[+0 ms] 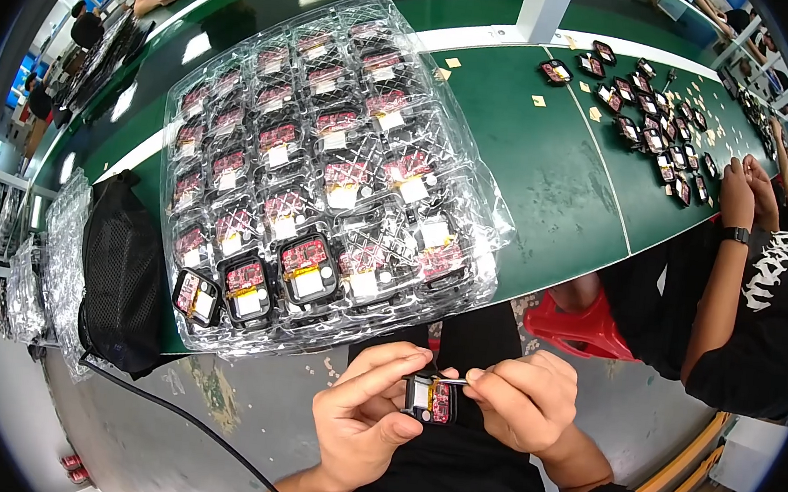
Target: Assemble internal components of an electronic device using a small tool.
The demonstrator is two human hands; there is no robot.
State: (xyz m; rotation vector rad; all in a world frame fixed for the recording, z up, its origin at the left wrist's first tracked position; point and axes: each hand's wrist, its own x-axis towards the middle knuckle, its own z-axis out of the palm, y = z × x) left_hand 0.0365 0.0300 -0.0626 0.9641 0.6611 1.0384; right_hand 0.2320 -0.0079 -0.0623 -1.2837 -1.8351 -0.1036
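In front of my lap, my left hand grips a small black device housing between thumb and fingers. Inside the housing are a red circuit board, a white block and a strip of yellow tape. My right hand pinches a slim silver metal tool, its tip reaching over the housing's upper edge. Whether this tool is a pair of tweezers I cannot tell. Just beyond my hands, a clear plastic tray holds rows of similar housings, several of them in its nearest row uncovered.
The tray sits on a green table. Many loose housings and small yellow paper bits lie at the far right. A black bag is at the left. At right, a co-worker sits near a red stool.
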